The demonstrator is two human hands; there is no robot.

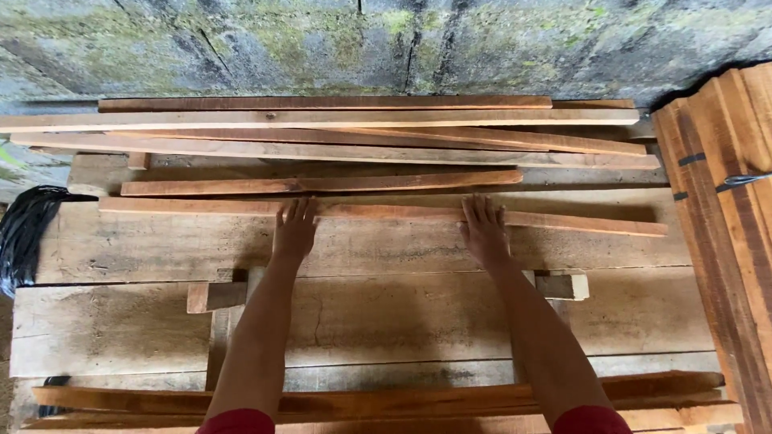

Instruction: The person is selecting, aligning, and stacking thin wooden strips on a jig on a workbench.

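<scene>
A long thin reddish wooden slat (386, 213) lies across a bench of wide pale planks (145, 249). My left hand (294, 230) rests flat with its fingertips on the slat left of its middle. My right hand (485, 229) lies flat the same way, fingertips on the slat right of its middle. Both hands have fingers spread and press down rather than wrap around the slat. Both arms reach forward over the bench.
Several more slats (322, 185) lie stacked behind, against a mossy block wall (322, 40). A bundle of strapped boards (724, 201) leans at the right. Rough slats (378, 398) lie along the near edge. A black bag (28, 225) sits at the left.
</scene>
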